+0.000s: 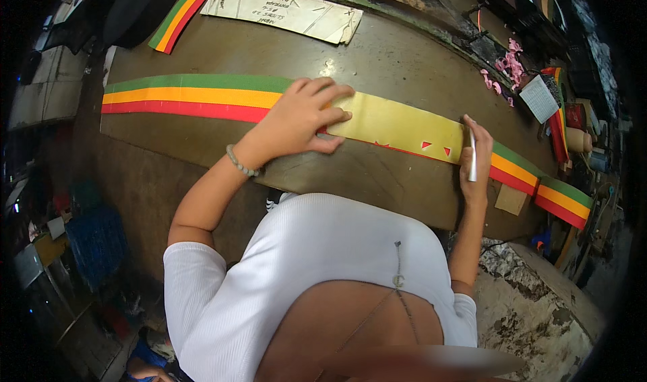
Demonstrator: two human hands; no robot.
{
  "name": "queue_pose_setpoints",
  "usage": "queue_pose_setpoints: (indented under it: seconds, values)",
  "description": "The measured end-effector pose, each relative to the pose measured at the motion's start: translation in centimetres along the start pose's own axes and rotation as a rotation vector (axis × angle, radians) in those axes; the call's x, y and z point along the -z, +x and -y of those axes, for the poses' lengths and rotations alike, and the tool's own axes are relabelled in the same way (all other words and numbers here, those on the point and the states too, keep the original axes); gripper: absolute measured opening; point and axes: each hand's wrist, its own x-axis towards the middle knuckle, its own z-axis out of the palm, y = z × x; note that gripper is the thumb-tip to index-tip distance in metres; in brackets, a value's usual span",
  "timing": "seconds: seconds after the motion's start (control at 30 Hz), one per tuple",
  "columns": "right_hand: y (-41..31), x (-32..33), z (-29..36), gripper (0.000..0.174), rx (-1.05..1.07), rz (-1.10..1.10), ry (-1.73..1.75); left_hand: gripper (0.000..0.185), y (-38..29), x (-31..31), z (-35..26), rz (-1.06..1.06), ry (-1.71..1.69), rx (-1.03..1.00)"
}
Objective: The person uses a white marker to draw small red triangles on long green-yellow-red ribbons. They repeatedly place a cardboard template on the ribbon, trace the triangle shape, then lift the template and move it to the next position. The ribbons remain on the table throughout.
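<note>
A long woven strip [192, 95] in green, yellow and red bands lies across the table before me. On top of it rests a yellowish flat template [404, 121] with small triangular cut-outs near its lower edge, red showing through. My left hand [306, 111] presses down at the template's left end, fingers spread over template and strip. At the template's right end is my right hand [476, 152], with a slim white pen-like tool [473, 159] held upright between thumb and fingers. The pen's tip cannot be made out. Past that hand the strip continues to the right, over the table edge.
A pale card pattern [283, 13] with handwriting lies at the back, beside another striped strip [184, 15]. Worn boards [394, 8] border the rear. Pink scraps [510, 66] and a paper sheet [539, 99] lie at right. A person's arm [144, 369] shows at lower left.
</note>
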Motion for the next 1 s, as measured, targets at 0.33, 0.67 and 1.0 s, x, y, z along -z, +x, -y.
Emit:
queue_pose_setpoints:
  seconds: [0.33,0.67,1.0]
  values:
    - [0.0,-1.6,3.5,0.035,-0.074,0.008,-0.064,0.038,3.2,-2.5,-1.7,0.022,-0.04,-0.089]
    - [-0.4,2.3,-2.0,0.056,0.017,0.276,-0.067,0.041,3.1,-2.2,-1.7,0.041,0.005,-0.093]
    - [-0.8,2.0,-1.0,0.049,-0.338,-0.349,0.508,0.043,2.9,-2.6,-1.8,0.025,0.075,-0.103]
